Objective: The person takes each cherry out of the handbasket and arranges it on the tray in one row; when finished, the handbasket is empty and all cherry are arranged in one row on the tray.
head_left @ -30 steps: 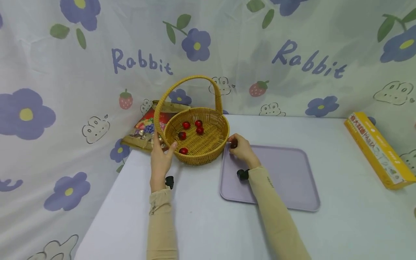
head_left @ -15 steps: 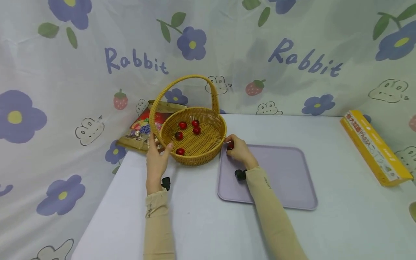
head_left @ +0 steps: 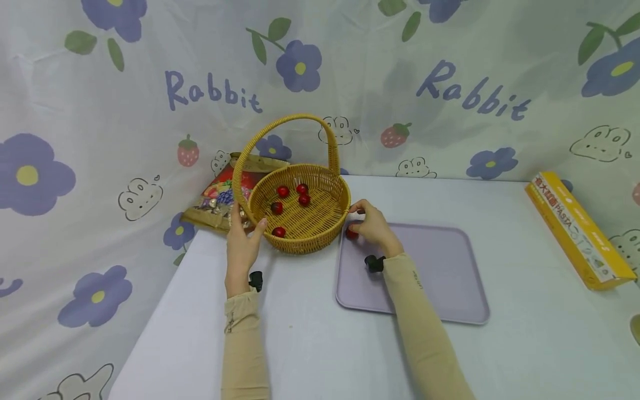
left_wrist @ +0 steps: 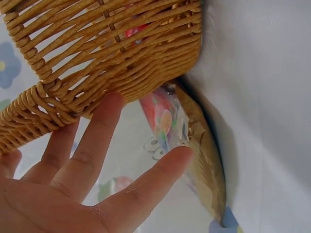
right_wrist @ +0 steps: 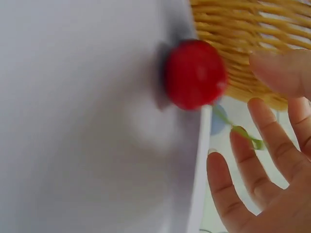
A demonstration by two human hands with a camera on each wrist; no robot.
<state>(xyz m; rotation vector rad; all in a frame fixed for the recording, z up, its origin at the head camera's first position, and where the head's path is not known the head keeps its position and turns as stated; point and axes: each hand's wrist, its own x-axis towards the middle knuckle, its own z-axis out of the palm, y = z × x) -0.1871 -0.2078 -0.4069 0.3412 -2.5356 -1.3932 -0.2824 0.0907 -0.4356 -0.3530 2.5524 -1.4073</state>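
Observation:
A yellow wicker basket [head_left: 310, 244] with a tall handle stands at the back, with several round red fruits inside, one [head_left: 279, 232] near the front rim. My left hand [head_left: 243, 244] is at its left side, fingers extended and touching the weave by the handle's base, thumb apart near the rim. A single shiny red fruit [right_wrist: 194, 75] sits at the back left corner of the lilac tray [head_left: 425, 278], beside the basket. My right hand [head_left: 375, 228] is right next to this fruit; in the right wrist view its fingers are spread and apart from it.
Behind the basket's left side lies a printed bag [head_left: 215, 205] against the patterned cloth [head_left: 350, 66]. A long yellow pasta box [head_left: 580, 230] rests at the right on the white table [head_left: 300, 344].
The red fruit, earlier mostly hidden at the right fingers, now shows in the tray's corner, a little lower and to the left. The right fingers have opened from it. The left hand keeps its place.

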